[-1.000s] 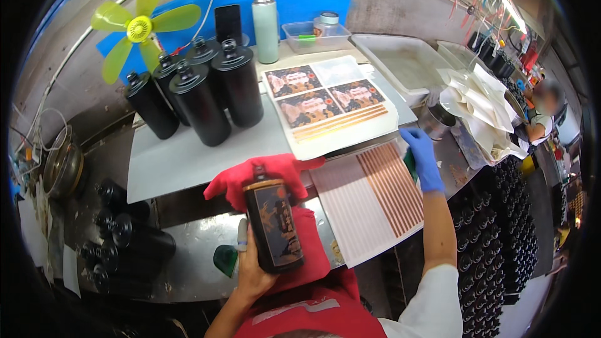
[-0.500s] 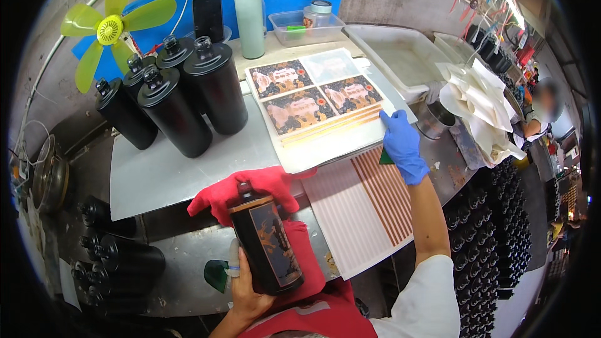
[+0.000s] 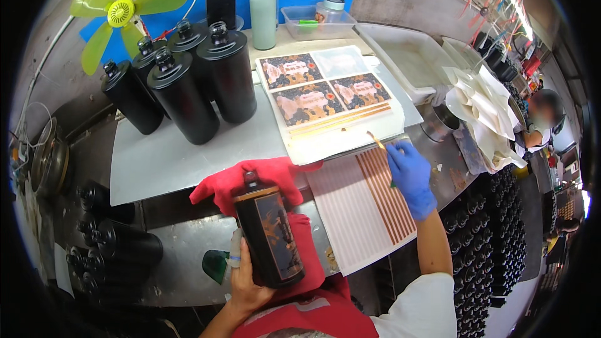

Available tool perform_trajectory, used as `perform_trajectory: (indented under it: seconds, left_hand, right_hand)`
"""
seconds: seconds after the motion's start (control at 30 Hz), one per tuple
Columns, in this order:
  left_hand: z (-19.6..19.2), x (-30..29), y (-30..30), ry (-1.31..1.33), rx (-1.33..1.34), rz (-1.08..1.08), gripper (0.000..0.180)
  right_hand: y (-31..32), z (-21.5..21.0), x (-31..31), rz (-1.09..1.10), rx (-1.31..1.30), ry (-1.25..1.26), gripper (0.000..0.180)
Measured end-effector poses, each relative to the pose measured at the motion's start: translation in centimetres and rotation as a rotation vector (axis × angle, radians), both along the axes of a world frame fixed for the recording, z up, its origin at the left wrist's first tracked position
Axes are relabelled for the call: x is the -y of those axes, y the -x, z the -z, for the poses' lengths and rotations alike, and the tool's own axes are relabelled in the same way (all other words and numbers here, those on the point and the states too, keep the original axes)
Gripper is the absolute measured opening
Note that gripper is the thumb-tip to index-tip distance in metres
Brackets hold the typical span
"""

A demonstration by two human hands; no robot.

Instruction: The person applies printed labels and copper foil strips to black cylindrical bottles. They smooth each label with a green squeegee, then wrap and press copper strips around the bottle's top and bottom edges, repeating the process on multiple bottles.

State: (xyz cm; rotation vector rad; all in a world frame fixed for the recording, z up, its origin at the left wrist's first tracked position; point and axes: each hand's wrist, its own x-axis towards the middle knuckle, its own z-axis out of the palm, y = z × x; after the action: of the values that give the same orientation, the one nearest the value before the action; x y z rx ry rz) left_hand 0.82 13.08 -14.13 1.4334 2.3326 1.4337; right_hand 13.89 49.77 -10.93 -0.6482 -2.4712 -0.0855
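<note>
My left hand (image 3: 245, 278) is closed around the lower left side of a black bottle (image 3: 253, 228), tilted over red cloth. A dark label with brown-gold patterning covers part of its front, and a pale sleeve wraps one finger of this hand. In a blue glove, my right hand (image 3: 410, 175) pinches a narrow gold decal strip (image 3: 376, 140) by one end. Its free end stands over the near right edge of a decal sheet (image 3: 338, 136), which carries several patterned panels and gold stripes. Below the glove lies a second sheet with brown stripes (image 3: 389, 203).
Several black bottles (image 3: 184, 103) stand at the left, near a yellow-green fan (image 3: 121, 12). A pale green flask (image 3: 263, 12), a clear tub (image 3: 318, 30) and a white water tray (image 3: 407, 56) line the back. A green scraper-like piece (image 3: 216, 265) lies beside my left hand.
My right hand has moved toward me and slightly right from the sheet's edge, with a gold strip now lifted in its fingers. My left hand still holds the bottle, turned slightly more upright.
</note>
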Motion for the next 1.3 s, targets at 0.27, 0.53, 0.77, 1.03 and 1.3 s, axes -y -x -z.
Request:
perform_trajectory:
  seconds: [0.27,0.53,0.77,1.03,1.3]
  left_hand:
    - [0.3,0.2,-0.2,-0.015,0.039,0.007,0.094]
    - [-0.4,0.3,-0.1,0.085,-0.029,0.03,0.102]
    - [-0.6,0.7,-0.2,0.038,-0.09,-0.001,0.102]
    - [-2.6,1.3,0.7,-0.098,0.046,0.114,0.096]
    - [-13.9,-5.9,1.2,-0.044,0.87,0.969,0.039]
  right_hand:
    - [-7.6,0.4,4.4,0.161,0.15,0.618,0.036]
    - [4.7,4.0,-0.3,0.048,-0.492,1.734,0.027]
    - [2.8,1.4,2.6,0.044,-0.419,1.416,0.021]
    - [-0.9,-10.2,8.8,-0.074,0.077,1.035,0.011]
    - [-0.3,-20.1,17.1,-0.341,0.247,0.885,0.012]
